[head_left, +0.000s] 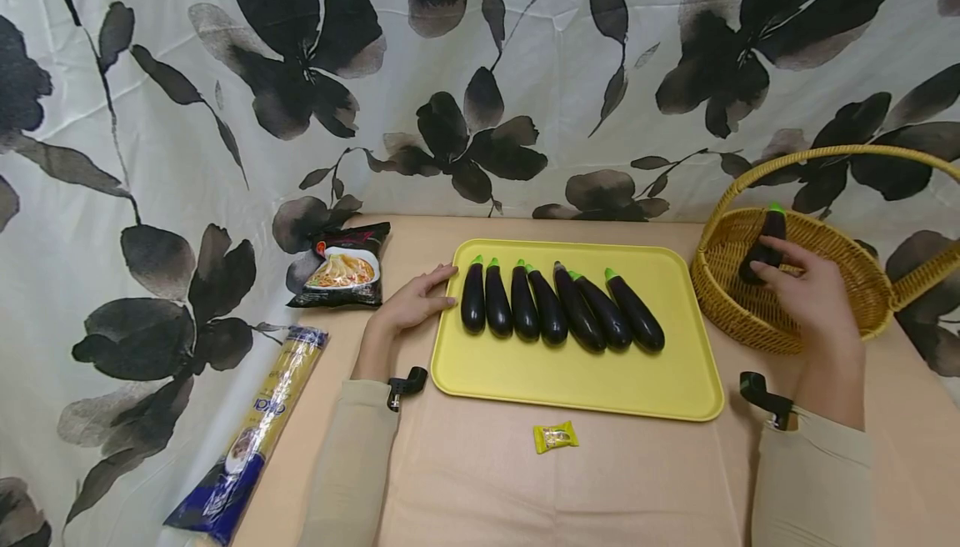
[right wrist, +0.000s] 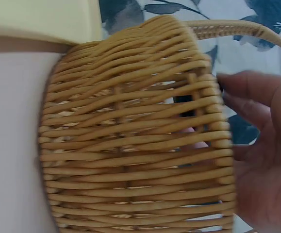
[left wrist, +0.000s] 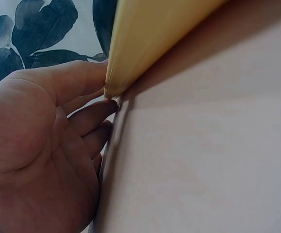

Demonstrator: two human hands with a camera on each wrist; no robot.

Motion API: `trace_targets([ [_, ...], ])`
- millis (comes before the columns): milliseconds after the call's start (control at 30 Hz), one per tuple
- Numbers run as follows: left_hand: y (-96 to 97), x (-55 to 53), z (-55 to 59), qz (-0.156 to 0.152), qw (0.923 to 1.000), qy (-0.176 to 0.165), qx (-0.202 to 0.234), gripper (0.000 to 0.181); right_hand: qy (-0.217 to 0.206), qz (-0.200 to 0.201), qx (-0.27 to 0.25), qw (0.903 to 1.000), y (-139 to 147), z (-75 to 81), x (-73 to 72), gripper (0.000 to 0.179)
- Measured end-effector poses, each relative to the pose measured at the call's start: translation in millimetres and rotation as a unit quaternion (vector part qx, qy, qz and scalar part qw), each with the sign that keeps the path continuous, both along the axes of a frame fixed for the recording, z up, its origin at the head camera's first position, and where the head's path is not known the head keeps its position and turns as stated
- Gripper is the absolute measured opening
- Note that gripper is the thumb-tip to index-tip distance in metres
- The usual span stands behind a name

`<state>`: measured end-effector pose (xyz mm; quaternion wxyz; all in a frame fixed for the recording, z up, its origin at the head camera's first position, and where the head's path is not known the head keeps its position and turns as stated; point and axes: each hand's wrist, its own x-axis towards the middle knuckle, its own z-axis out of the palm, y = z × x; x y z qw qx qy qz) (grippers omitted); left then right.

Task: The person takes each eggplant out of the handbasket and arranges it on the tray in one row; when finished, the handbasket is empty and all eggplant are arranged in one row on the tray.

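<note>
Inside the mouth of the wicker basket (head_left: 731, 313), my right hand (head_left: 813, 288) holds a dark eggplant (head_left: 753, 259) with a green stem end up. The fingers and thumb pinch it along its length. The right wrist view has the basket wall (right wrist: 130, 141) hiding most of the eggplant, with the right hand (right wrist: 261, 141) beyond the rim. Several more eggplants (head_left: 551, 309) lie side by side on a yellow tray (head_left: 570, 388). At that tray's left edge rests my left hand (head_left: 408, 301), its relaxed fingers touching the rim; the left wrist view shows the hand (left wrist: 43, 141) beside the tray's underside (left wrist: 145, 39).
A black noodle packet (head_left: 341, 268) lies left of the tray, behind the left hand. Farther left is a long blue and yellow pasta bag (head_left: 251, 439). A small yellow wrapped sweet (head_left: 555, 437) sits before the tray. The basket's handle (head_left: 825, 153) arches upward. Floral cloth (head_left: 555, 55) hangs behind.
</note>
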<state>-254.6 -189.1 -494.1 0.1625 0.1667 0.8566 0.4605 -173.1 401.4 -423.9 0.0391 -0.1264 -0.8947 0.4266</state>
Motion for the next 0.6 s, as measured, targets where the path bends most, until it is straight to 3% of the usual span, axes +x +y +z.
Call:
trace_targets([
  [200, -0.2, 0.2, -0.3, 0.003, 1.0, -0.001, -0.004, 0.067, 0.033, 0.017, 0.002, 0.9993, -4, 13.5, 8.2, 0.058],
  [600, 2.7, 3.2, 6.0, -0.002, 1.0, -0.005, 0.005, 0.068, 0.031, 0.075, 0.043, 0.9958, -9, 37.4, 24.5, 0.059],
])
